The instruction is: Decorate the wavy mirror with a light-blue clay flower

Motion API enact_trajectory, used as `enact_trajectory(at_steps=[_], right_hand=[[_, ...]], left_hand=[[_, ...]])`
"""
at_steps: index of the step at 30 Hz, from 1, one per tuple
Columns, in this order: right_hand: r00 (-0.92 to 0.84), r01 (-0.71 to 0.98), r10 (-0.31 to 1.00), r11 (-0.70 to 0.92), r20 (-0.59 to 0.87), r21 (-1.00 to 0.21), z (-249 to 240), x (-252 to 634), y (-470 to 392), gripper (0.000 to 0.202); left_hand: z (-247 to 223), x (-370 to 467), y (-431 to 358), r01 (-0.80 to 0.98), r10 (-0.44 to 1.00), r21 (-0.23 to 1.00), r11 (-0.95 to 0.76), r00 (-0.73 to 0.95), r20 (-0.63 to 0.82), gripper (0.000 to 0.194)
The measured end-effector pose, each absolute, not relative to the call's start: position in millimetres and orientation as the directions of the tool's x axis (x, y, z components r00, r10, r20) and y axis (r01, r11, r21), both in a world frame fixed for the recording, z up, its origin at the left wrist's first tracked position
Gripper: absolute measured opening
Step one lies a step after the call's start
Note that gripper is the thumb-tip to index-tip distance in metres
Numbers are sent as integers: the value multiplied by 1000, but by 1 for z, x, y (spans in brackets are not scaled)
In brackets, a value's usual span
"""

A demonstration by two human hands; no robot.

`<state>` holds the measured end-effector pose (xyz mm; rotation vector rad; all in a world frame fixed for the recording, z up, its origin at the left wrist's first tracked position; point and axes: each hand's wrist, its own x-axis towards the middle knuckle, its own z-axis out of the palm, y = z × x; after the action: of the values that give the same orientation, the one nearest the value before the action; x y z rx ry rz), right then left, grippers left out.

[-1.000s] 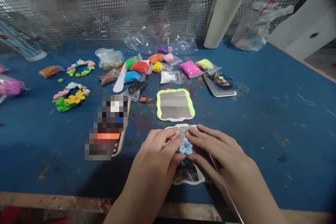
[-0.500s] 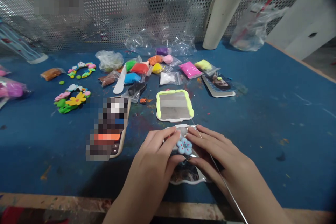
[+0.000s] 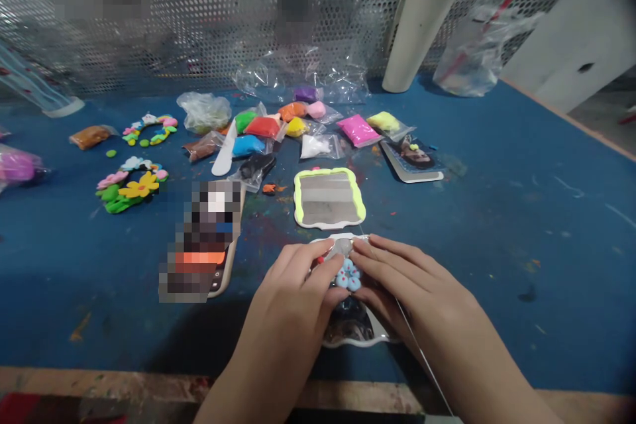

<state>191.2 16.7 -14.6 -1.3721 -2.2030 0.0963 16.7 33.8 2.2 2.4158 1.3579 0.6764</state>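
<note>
A small light-blue clay flower (image 3: 348,275) with red specks sits over a wavy white-edged mirror (image 3: 352,339) near the table's front. My left hand (image 3: 301,281) has its thumb and forefinger closed against the flower's left side. From the right, my right hand (image 3: 422,288) pinches in with its fingertips at the flower's edge. Part of the mirror is hidden under both hands. A thin pale line (image 3: 424,358) runs past my right hand. Just beyond lies a second wavy frame (image 3: 329,197), with yellow-green clay around its mirror.
Several bags of coloured clay (image 3: 263,127) lie further back, beside a white spatula (image 3: 224,156). To the left are a phone (image 3: 226,271) and two clay flower rings (image 3: 134,189). A tumbler (image 3: 422,26) and a plastic bag (image 3: 470,59) stand behind, before a perforated metal screen (image 3: 209,20).
My fingertips have closed in around the blue flower, covering more of its right edge. The whole view has shifted slightly; the table items stay in place.
</note>
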Motion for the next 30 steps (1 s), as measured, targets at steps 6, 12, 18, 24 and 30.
enact_trajectory(at_steps=[6,12,18,24,30], right_hand=[[-346,812,841,491,417,-315,-13,190,19,28],[-325,811,861,467,392,-353,-15,191,19,30],[-286,800,877,441,386,-407,-15,192,15,31],[-270,817,841,457,468,-351,-14,191,13,22],[-287,816,825,476,486,-326,-15,190,14,22]], left_hand=[[3,16,34,720,860,471,-510,442,255,33],[2,15,34,721,858,465,-514,440,266,34],[0,14,32,736,878,478,-479,418,235,38],[1,16,33,743,864,441,-503,425,269,30],[1,19,33,743,858,430,-512,424,290,29]])
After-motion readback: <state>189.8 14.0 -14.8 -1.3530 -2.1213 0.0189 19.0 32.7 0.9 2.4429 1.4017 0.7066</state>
